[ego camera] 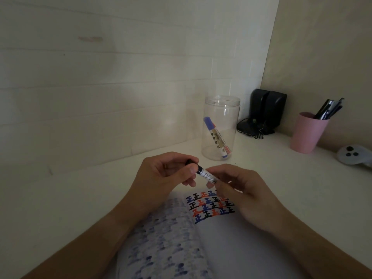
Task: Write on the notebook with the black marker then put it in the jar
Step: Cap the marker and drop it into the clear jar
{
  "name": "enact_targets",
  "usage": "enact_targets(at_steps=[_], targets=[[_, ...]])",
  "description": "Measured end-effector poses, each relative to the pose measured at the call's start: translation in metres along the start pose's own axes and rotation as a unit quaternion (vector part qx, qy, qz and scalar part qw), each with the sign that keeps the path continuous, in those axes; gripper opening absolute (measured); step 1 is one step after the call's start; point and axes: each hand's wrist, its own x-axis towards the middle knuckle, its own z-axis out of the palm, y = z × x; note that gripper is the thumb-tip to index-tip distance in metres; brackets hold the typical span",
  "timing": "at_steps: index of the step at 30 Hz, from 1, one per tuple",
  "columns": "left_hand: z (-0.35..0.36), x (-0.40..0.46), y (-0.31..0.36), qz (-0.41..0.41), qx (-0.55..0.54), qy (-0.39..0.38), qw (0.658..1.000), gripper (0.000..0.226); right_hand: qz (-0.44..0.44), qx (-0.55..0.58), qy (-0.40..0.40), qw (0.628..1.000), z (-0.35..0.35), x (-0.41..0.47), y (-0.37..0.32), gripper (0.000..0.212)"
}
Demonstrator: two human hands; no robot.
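Observation:
The black marker (205, 174) is held level above the open notebook (231, 238), between both hands. My left hand (165, 176) pinches its black cap end; my right hand (245, 196) grips the white barrel. The cap looks seated on the marker. The notebook's right page carries rows of black, red and blue characters (211, 206); ink shows through its left page. A clear plastic jar (220, 127) stands upright and lidless behind the hands, with a blue marker (216, 137) and a red one leaning inside.
Two black speakers (265, 111) with a cable stand in the back corner. A pink cup (308, 131) full of pens is at the right, with a white controller (354, 156) beside it. The white desk (80, 194) meets a tiled wall behind.

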Motion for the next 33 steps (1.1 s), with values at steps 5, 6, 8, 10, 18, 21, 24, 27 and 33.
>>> enact_targets(at_steps=[5,6,8,10,18,21,24,27,33], targets=[[0.012,-0.005,0.003,0.005,-0.046,-0.126,0.991,0.033,-0.018,-0.012,0.012,1.000,0.007,-0.007,-0.015,0.053],[0.012,-0.005,0.003,0.009,-0.047,-0.137,0.989,0.034,-0.016,-0.030,0.028,0.999,0.006,-0.007,-0.016,0.061],[0.010,-0.007,0.002,0.025,-0.028,-0.151,0.988,0.032,-0.005,-0.063,0.055,0.996,0.003,-0.007,-0.017,0.069],[0.010,-0.008,-0.002,0.046,0.021,-0.150,0.987,0.030,-0.002,-0.084,0.074,0.994,0.001,-0.007,-0.021,0.072],[0.009,-0.005,-0.005,0.122,0.267,-0.108,0.950,0.035,-0.005,-0.135,0.071,0.988,-0.002,-0.007,-0.021,0.065],[0.009,-0.005,-0.007,0.126,0.294,-0.104,0.942,0.033,-0.021,-0.112,0.073,0.991,0.000,-0.008,-0.024,0.063],[0.007,-0.005,-0.007,0.118,0.305,-0.091,0.941,0.031,-0.038,0.099,0.120,0.987,-0.003,-0.007,-0.027,0.040],[0.006,-0.004,-0.005,0.091,0.316,-0.074,0.942,0.031,0.063,0.380,0.132,0.914,-0.011,-0.001,-0.025,0.024],[0.008,-0.006,0.000,0.074,0.276,-0.083,0.955,0.030,0.174,0.464,0.156,0.855,-0.007,0.005,-0.008,0.026]])
